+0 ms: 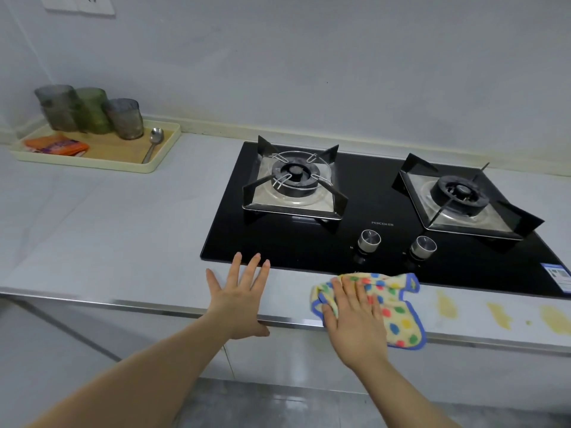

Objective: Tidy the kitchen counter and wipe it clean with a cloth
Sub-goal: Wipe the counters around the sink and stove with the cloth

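**Q:** Entry: where is the cloth?

**A:** The spotted cloth, yellow with a blue border, lies at lower centre-right of the frame. It is on the front strip of the table. Its far edge meets the front rim of the black hob, and its near corner hangs over the table's metal lip.

**Q:** State of the hands?

**A:** My right hand lies flat on the cloth's left half, fingers straight, pressing down and not curled around it. My left hand is just to the left, apart from the cloth. It is palm down on bare table with fingers straight and spread, tips at the hob's front edge and heel at the table's lip. It holds nothing.

**Q:** Surface condition?

**A:** Yellow smears mark the table to the right of the cloth, at lower right of the frame, not touching it.

**Q:** Other items?

**A:** Upper left: a cream tray carrying tumblers, a spoon and an orange packet. It is well apart from both hands.
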The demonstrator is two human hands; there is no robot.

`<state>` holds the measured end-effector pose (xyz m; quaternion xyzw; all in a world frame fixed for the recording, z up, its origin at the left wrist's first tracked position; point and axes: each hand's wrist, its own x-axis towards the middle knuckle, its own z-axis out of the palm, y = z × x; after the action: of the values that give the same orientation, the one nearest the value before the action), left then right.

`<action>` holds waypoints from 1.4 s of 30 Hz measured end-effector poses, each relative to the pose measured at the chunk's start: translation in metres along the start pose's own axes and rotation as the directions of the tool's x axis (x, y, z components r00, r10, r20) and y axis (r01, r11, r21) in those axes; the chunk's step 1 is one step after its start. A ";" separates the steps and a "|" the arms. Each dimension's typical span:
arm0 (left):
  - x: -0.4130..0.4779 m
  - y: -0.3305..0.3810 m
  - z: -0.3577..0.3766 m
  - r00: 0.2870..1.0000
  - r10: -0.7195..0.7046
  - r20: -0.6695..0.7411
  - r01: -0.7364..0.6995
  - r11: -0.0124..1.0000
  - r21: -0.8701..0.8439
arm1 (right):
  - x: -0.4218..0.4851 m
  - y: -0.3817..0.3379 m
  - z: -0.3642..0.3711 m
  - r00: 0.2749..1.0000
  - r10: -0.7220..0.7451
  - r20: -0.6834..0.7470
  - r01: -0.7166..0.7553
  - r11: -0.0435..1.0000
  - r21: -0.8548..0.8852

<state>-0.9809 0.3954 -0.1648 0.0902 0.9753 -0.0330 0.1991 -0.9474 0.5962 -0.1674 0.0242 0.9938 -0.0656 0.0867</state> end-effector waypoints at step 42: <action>0.016 0.088 -0.012 0.998 0.054 -0.010 -0.055 0.998 -0.037 | 0.003 0.046 -0.006 0.995 0.095 0.010 -0.095 0.992 0.081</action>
<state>-0.9835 0.4857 -0.1624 0.1131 0.9738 -0.0088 0.1971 -0.9488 0.6423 -0.1682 0.0748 0.9877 -0.1019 0.0919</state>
